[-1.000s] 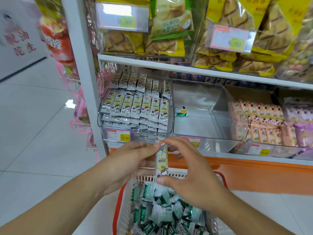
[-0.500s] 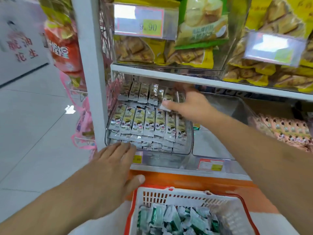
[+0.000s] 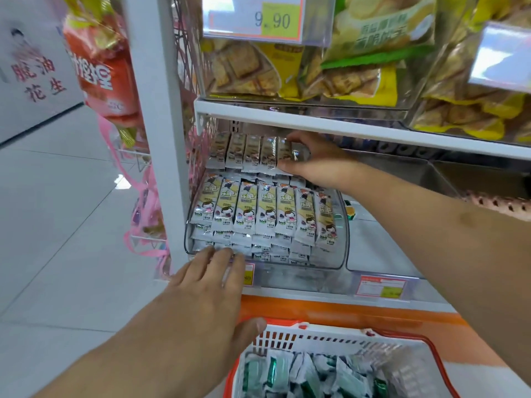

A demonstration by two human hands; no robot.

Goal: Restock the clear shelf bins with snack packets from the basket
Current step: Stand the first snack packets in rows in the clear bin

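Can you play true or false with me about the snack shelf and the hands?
1. The right hand is at the back row of packets in the clear bin. True.
2. The left hand holds a packet up in the air. False: its straight fingers rest on the bin's front edge, holding nothing.
3. The basket has green and white packets in it. True.
4. The bin next to it on the right is stuffed full. False: it looks almost bare.
5. The yellow price tag up top reads 9.90. True.
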